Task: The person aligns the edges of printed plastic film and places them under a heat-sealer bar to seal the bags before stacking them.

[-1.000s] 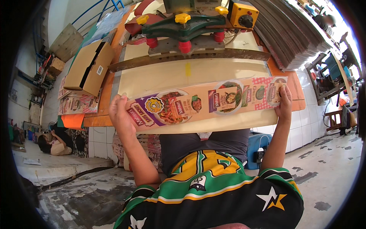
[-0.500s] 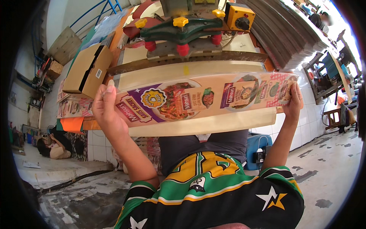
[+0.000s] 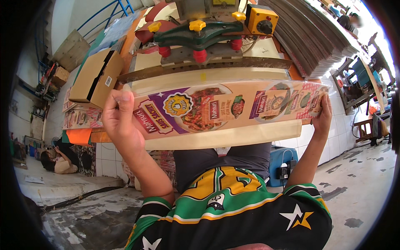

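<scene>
The orange worktop (image 3: 99, 136) is set beneath the green press (image 3: 200, 37), to whose right a stack of grey sheets (image 3: 316, 39) is piled. A cream sheet (image 3: 250, 135) is laid in front of the press. Above that sheet, also before the press, a long printed strip (image 3: 208, 110) is held crosswise. To the press's left, a cardboard box (image 3: 96, 77) is placed. The strip's ends are clamped by the fingers of the left hand (image 3: 124, 118) and right hand (image 3: 323, 112).

Around me I see a grey floor (image 3: 341, 177) with dark worn patches, white wall tiles (image 3: 105, 156) below the orange table (image 3: 102, 137), and strong white light (image 3: 377, 25) at far right.
</scene>
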`<state>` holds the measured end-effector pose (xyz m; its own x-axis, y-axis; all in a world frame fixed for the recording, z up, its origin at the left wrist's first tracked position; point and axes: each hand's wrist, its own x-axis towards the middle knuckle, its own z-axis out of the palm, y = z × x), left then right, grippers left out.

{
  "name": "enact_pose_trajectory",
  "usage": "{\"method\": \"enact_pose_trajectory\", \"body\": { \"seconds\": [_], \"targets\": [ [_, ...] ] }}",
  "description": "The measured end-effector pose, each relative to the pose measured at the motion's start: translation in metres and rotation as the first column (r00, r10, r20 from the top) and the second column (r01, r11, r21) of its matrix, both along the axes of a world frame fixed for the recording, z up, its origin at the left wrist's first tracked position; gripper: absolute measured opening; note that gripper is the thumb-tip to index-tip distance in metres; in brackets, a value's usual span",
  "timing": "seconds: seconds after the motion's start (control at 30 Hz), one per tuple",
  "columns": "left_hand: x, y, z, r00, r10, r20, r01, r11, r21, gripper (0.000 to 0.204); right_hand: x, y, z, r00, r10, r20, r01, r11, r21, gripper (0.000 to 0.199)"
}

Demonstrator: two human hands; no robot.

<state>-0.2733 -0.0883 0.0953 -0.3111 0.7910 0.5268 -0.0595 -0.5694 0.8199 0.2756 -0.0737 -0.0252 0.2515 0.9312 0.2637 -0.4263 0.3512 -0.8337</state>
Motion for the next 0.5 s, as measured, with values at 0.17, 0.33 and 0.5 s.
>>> {"method": "enact_pose_trajectory", "body": {
  "seconds": [0.17,0.33,0.5],
  "targets": [
    [0.005,0.0,0.0,0.997,-0.062,-0.038,0.06,0.997,-0.045,0.016,0.003,0.001,-0.004,1.0,-0.021,0.002,0.021,1.0,-0.014,0.035],
    [0.008,0.001,-0.002,0.992,-0.113,-0.05,0.111,0.993,-0.046,0.016,0.01,-0.002,-0.013,0.998,-0.064,-0.018,0.063,0.995,-0.079,0.036],
    [0.015,0.0,-0.002,0.994,-0.101,-0.033,0.1,0.994,-0.048,0.016,0.022,0.001,-0.033,0.992,-0.128,-0.011,0.126,0.983,-0.133,0.039]
  ]
}}
